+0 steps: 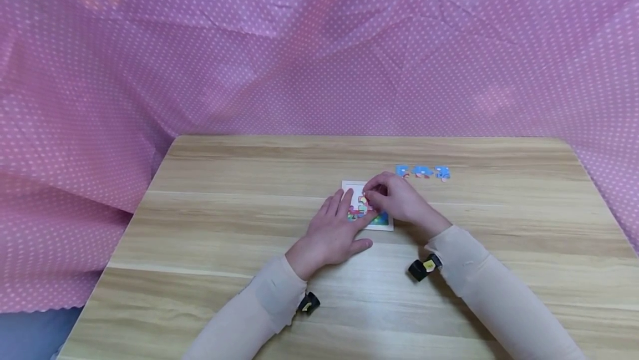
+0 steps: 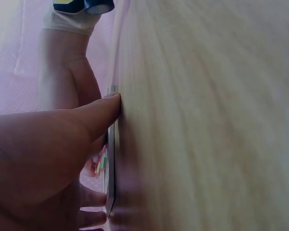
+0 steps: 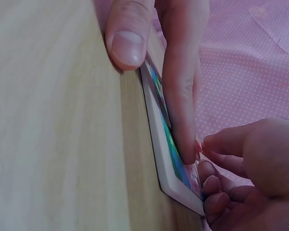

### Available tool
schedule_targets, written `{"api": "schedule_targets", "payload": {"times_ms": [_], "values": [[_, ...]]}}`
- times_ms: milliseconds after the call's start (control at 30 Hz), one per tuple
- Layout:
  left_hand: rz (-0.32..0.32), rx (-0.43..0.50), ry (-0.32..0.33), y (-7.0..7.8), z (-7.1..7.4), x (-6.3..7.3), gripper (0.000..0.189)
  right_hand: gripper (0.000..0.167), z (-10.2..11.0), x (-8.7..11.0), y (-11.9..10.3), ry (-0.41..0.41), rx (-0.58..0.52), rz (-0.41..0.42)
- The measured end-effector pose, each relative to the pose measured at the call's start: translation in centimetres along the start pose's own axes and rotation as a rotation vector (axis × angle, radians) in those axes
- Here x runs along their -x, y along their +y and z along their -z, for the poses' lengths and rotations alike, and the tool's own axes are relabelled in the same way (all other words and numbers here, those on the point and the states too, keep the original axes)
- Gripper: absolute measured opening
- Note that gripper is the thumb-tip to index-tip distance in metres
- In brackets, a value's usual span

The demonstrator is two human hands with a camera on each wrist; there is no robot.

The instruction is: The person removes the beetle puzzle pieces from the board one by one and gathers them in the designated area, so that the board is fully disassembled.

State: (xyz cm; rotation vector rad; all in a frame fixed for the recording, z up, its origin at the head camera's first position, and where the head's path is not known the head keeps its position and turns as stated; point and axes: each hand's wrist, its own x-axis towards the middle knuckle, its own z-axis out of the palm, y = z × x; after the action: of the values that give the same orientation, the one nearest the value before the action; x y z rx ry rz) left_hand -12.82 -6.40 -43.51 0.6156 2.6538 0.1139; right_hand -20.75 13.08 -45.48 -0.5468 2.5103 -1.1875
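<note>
White-rimmed puzzle board [image 1: 356, 186] holds green, blue, pink pieces [image 1: 381, 219].

Long beige sleeves [image 1: 504, 296] are worn, kinda wrinkled round the cuffs [image 1: 456, 257], and a chunky black gadget [image 1: 417, 271] is mounted by each, with a yellow label [image 1: 429, 265] stuck on the right one.

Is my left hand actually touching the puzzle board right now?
Touching. The right wrist view shows your left hand with its index fingertip resting on the puzzle board.

the tabletop [image 1: 189, 210] leaves passage at far left, but left fingers [image 1: 346, 202] and right fingers [image 1: 376, 180] crowd the puzzle frame [image 1: 384, 228]
</note>
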Motion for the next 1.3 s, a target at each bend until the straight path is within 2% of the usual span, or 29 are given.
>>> {"api": "schedule_targets", "payload": {"times_ms": [267, 633, 1300], "values": [[0.010, 0.015, -0.020, 0.08, 0.13, -0.08, 0.066, 0.016, 0.14, 0.08, -0.03, -0.023, -0.121, -0.022], [0.013, 0.034, -0.018, -0.03, 0.04, -0.16, 0.065, 0.016, 0.16, -0.14, -0.17, -0.026, -0.205, -0.086], [0.007, 0.049, -0.013, -0.08, 0.21, -0.04, 0.064, 0.020, 0.13, -0.33, -0.35, 0.022, -0.200, -0.137]]}}
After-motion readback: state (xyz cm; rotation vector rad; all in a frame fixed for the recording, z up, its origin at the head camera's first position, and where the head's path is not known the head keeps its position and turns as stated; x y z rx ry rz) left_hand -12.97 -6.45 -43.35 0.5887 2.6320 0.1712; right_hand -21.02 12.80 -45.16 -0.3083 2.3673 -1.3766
